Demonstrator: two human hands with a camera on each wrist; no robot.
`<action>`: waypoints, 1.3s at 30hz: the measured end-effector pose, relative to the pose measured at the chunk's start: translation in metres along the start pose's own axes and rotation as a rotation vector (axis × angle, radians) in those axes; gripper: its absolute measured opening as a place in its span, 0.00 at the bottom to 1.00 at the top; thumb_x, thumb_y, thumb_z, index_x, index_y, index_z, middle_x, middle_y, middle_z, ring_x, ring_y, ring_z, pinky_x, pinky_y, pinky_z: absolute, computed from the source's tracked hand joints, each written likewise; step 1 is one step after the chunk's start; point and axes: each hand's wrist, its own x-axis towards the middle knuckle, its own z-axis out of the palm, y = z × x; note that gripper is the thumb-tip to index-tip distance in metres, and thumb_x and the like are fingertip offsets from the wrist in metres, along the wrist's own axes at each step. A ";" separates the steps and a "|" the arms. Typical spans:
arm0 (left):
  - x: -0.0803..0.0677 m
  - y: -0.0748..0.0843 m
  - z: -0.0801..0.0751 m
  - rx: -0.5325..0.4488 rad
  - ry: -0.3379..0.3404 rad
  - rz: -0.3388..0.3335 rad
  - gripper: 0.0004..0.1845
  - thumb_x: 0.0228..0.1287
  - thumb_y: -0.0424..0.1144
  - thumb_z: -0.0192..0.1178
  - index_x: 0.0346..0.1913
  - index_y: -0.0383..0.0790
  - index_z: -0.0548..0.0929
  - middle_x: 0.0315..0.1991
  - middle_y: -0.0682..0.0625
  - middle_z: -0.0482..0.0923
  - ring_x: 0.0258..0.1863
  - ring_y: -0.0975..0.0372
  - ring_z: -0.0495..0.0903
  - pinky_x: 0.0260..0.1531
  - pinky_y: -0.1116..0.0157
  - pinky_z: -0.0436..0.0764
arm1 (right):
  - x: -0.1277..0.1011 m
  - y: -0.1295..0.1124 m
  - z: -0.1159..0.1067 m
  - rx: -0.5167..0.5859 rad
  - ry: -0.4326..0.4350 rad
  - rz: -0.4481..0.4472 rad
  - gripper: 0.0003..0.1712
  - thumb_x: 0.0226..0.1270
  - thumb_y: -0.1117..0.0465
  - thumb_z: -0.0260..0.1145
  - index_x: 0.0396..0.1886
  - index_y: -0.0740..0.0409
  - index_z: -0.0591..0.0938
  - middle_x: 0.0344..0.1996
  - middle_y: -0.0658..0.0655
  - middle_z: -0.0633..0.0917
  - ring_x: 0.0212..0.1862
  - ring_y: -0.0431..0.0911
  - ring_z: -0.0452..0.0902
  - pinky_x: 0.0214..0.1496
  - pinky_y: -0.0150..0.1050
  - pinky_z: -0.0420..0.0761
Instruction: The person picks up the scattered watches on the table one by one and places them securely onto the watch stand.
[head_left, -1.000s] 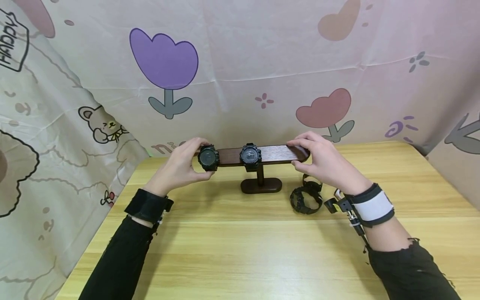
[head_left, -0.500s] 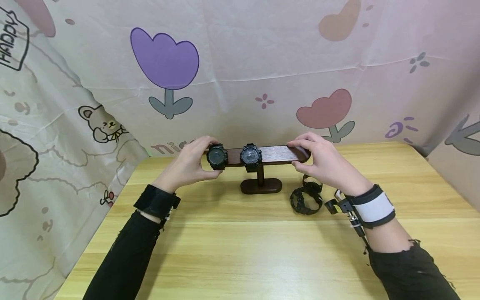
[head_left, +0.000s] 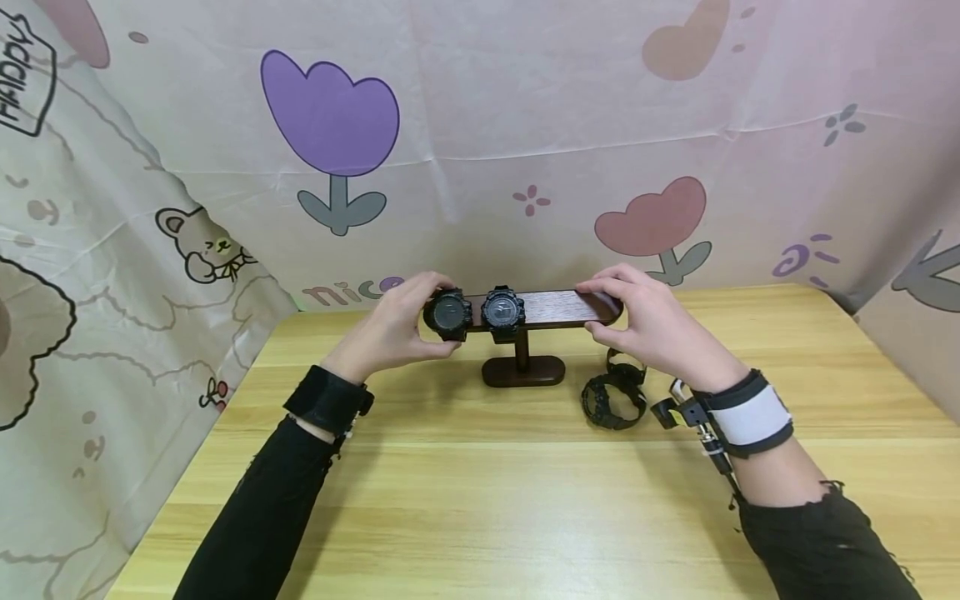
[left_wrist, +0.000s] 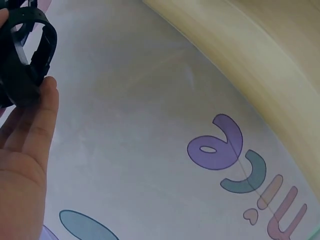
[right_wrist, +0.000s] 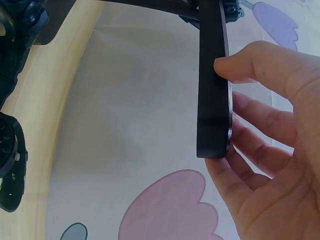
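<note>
A dark wooden T-shaped watch stand (head_left: 555, 307) stands at the table's far middle. My left hand (head_left: 397, 329) grips a black watch (head_left: 448, 314) on the bar's left part; its strap (left_wrist: 25, 55) shows in the left wrist view by my thumb. A second black watch (head_left: 502, 312) sits on the bar right beside it, over the post. My right hand (head_left: 637, 321) pinches the bar's right end (right_wrist: 214, 100), thumb in front and fingers behind. A third black watch (head_left: 613, 397) lies on the table under that hand; in the right wrist view it shows as a watch (right_wrist: 10, 165) at the left edge.
The stand's oval base (head_left: 522, 371) rests on the light wooden table (head_left: 480, 483). A printed cloth backdrop (head_left: 480, 142) with tulips and a bear closes off the back and both sides. Black wrist bands carry small cameras on both arms.
My left hand has slid its watch rightward along the bar, from the left end to just beside the middle watch. The right hand has stayed on the bar's right end.
</note>
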 end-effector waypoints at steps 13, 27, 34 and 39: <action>0.004 0.004 0.005 -0.009 -0.014 -0.018 0.39 0.53 0.42 0.83 0.66 0.35 0.76 0.60 0.42 0.82 0.56 0.54 0.84 0.60 0.55 0.88 | 0.000 0.000 0.001 -0.003 0.015 -0.018 0.25 0.65 0.66 0.76 0.63 0.63 0.86 0.56 0.63 0.84 0.53 0.56 0.83 0.52 0.54 0.84; 0.005 0.004 0.007 -0.013 -0.022 -0.009 0.39 0.53 0.43 0.83 0.66 0.36 0.76 0.60 0.42 0.83 0.55 0.54 0.84 0.59 0.54 0.88 | 0.000 0.000 0.000 -0.001 -0.003 -0.003 0.26 0.67 0.66 0.76 0.64 0.63 0.85 0.58 0.63 0.83 0.53 0.56 0.83 0.53 0.54 0.84; 0.005 0.003 0.008 -0.021 -0.015 0.002 0.39 0.53 0.43 0.83 0.66 0.36 0.76 0.60 0.42 0.83 0.56 0.54 0.84 0.60 0.55 0.88 | 0.000 -0.001 0.000 -0.002 0.004 -0.010 0.26 0.66 0.66 0.76 0.64 0.63 0.85 0.57 0.64 0.83 0.53 0.57 0.83 0.53 0.55 0.84; 0.004 0.002 0.009 -0.031 -0.004 0.021 0.39 0.55 0.43 0.83 0.67 0.35 0.76 0.61 0.42 0.83 0.58 0.53 0.84 0.61 0.55 0.88 | -0.001 -0.001 0.000 -0.005 0.005 -0.009 0.25 0.66 0.66 0.76 0.63 0.63 0.85 0.57 0.64 0.83 0.54 0.57 0.83 0.53 0.56 0.83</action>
